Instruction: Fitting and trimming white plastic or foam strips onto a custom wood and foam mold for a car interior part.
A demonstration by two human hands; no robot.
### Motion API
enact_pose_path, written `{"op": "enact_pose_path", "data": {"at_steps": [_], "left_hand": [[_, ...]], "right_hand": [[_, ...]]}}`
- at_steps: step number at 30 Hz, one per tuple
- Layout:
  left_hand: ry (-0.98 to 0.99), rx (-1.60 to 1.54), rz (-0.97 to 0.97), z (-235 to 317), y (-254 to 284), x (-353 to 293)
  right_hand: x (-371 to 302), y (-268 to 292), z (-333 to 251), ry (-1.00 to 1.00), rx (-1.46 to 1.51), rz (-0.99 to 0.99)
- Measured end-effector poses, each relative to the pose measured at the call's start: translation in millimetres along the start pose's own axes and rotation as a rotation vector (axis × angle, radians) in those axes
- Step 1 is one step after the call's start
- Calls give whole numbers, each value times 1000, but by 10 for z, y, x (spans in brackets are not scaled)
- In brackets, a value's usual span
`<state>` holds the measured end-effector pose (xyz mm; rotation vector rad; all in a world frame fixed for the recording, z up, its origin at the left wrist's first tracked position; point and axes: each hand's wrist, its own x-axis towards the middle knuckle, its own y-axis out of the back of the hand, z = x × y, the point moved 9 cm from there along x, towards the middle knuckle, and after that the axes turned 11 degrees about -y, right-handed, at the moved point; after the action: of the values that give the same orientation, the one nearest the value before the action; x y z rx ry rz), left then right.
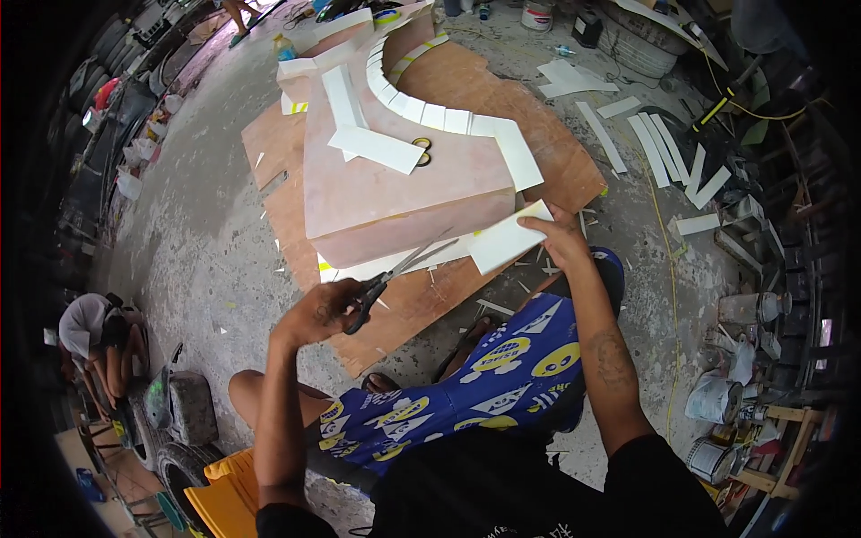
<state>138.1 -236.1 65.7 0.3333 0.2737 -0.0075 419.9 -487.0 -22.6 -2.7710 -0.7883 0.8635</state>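
Observation:
My left hand is closed around the black handles of a pair of scissors, whose blades are spread and point up to the right. Pinched in my right hand is a white card piece, held tilted past the scissor tips at the near right corner of a pale pink moulded form. White card pieces line the form's curved right edge. On its top lie a loose white strip and a small yellow-and-black ring, perhaps a tape roll.
The form rests on a brown plywood sheet on the concrete floor. Loose white strips and offcuts lie to the right. Buckets stand at the lower right, tyres at the lower left. Another person crouches at the left.

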Motion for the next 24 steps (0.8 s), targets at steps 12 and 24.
{"op": "enact_pose_path", "data": {"at_steps": [12, 24], "left_hand": [[-62, 830, -385, 899, 461, 192], [-10, 954, -533, 904, 260, 340]], "right_hand": [[-1117, -1210, 39, 26, -666, -410], [-1278, -1546, 149, 51, -806, -449]]}}
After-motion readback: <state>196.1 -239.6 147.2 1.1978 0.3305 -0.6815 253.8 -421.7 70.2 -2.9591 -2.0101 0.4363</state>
